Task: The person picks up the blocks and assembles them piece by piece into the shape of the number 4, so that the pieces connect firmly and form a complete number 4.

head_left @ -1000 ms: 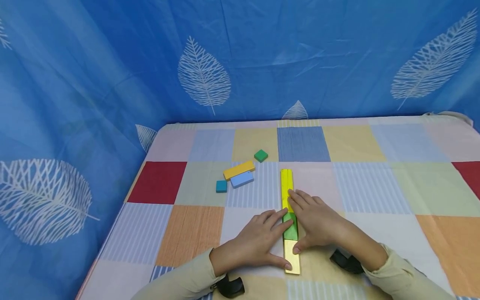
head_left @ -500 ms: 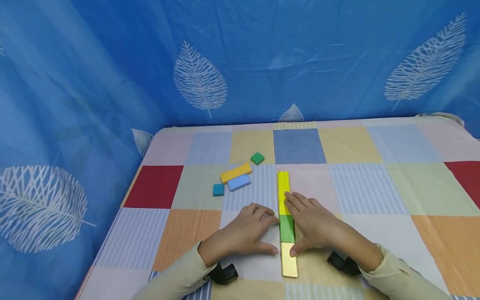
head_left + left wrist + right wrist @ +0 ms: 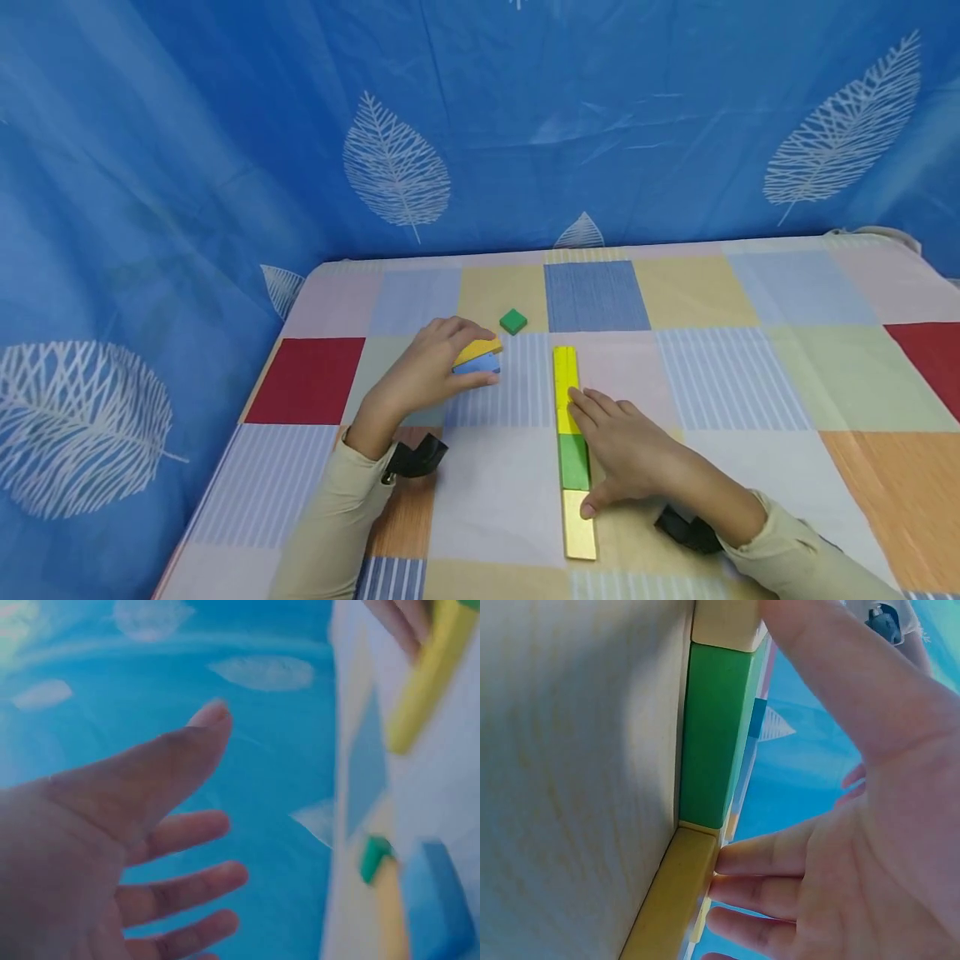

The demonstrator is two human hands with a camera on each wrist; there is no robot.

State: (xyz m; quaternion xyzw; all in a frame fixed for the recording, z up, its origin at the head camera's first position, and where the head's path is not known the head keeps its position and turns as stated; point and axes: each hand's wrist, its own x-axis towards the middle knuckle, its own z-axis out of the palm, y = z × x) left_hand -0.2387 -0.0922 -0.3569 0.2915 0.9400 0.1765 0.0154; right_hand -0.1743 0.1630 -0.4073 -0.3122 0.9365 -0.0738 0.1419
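Observation:
My left hand [image 3: 420, 367] hovers by an orange-yellow block [image 3: 486, 345] and a blue block [image 3: 480, 364] lying side by side, and partly covers them. Its thumb and fingers are spread and hold nothing in the left wrist view. Further right, a straight row lies flat: bright yellow pieces [image 3: 566, 371], a green block [image 3: 574, 461] and a pale gold block [image 3: 577, 537] nearest me. My right hand [image 3: 630, 450] rests along the row's right side. Its straight fingertips touch the yellow part and its thumb lies at the gold block.
A small green block [image 3: 513, 322] lies beyond the blue one. The table has a patchwork cloth [image 3: 750, 367]. A blue curtain [image 3: 525, 125] with white leaf prints hangs behind and at the left.
My left hand has left the row and moved left and away from me to the loose blocks, now hiding the teal block. My right hand stays at the row.

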